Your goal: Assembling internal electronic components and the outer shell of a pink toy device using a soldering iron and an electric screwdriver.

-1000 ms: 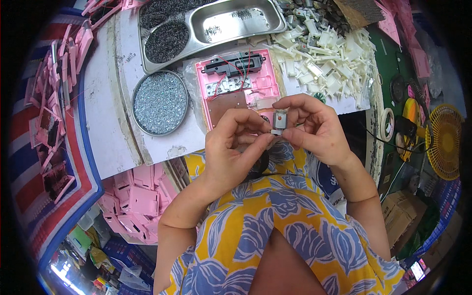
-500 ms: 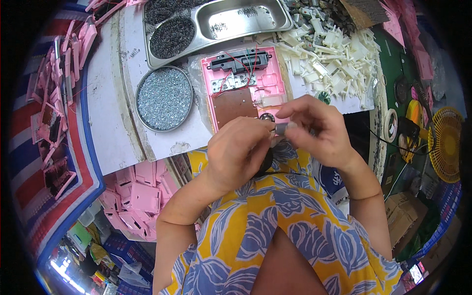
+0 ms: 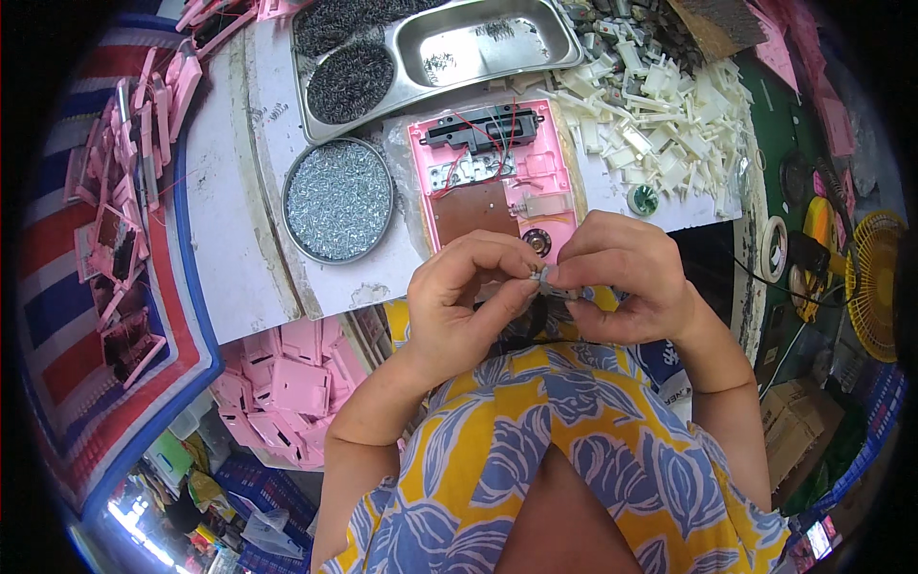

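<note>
Far L: red, white & blue striped sheet [image 3: 177, 330]; lower L: blue plastic crate [image 3: 251, 478] w/ a clear plastic bag [image 3: 268, 532] just beside; far R: round yellow slotted plastic piece [image 3: 875, 287], white ring-shaped roll [image 3: 783, 251] near it; lower R: brown cardboard box [image 3: 801, 430].

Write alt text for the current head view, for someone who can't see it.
The person's left hand and right hand pinch a small grey part near an open pink casing. Left of the casing is a round dish of silvery pieces; beyond, a metal tray with dark pieces; right, heaped white plastic parts.
</note>
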Motion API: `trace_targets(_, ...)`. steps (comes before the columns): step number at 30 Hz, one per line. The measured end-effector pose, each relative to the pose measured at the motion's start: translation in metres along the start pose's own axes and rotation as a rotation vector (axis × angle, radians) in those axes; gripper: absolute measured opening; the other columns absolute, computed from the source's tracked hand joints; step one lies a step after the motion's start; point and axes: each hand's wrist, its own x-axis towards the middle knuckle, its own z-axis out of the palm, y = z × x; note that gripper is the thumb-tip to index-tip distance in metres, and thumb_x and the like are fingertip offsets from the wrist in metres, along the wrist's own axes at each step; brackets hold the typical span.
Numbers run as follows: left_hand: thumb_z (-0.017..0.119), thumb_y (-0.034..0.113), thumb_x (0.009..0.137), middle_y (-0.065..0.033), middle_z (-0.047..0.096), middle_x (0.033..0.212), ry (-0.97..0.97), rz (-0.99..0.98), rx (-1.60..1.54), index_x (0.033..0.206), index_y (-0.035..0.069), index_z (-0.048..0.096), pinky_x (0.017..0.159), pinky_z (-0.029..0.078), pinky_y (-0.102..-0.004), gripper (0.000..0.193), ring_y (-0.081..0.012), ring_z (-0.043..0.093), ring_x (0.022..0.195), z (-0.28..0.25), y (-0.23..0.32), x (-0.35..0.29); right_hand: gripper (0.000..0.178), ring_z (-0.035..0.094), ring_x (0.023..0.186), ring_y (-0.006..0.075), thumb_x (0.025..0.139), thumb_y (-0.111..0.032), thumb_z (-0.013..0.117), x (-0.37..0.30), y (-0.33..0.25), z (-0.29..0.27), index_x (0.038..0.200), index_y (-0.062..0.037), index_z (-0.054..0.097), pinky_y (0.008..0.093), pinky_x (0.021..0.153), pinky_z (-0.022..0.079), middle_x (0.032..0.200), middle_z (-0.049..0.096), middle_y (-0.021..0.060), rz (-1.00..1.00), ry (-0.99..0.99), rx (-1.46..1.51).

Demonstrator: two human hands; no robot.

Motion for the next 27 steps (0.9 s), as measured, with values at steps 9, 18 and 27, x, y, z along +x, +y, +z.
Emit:
trace_targets(9,0.071,-0.009,0.082,-0.0162,0.068,0.103,0.04,0.238,0.428,0.097,-0.002,0.06,0.078,0.055,-0.0344,0.02,-0.027,0.068,0.094,0.002,0.001,0.011,0.035,0.069,0.088,0.0268,0.075,0.002,0.081,0.004,-0.02,0.009,0.108,-0.003,0.071,0.0339,0.074,0.057,0.105,0.069,0.0124,0.603,0.186,0.342)
trace_targets(18,0.067,-0.009,0.086,-0.0151,0.066,0.101,0.077,0.108,0.292,0.099,-0.002,0.06,0.081,0.054,-0.0319,0.017,-0.0248,0.066,0.093,0.006,-0.003,0.007,0.04,0.069,0.088,0.0291,0.069,0.005,0.081,0.002,-0.007,0.006,0.107,-0.0023,0.069,0.0346,0.071,0.057,0.105,0.068,0.014,0.071,0.127,-0.138)
trace_targets(27,0.075,0.0,0.078,-0.0128,0.057,0.1,0.18,0.121,0.483,0.099,0.001,0.064,0.076,0.051,-0.0365,0.024,-0.027,0.062,0.089,-0.011,0.011,0.043,0.033,0.069,0.085,0.029,0.071,0.004,0.079,-0.007,0.0,-0.008,0.103,-0.0011,0.071,0.0356,0.072,0.056,0.102,0.07,0.0139,0.107,0.18,-0.288)
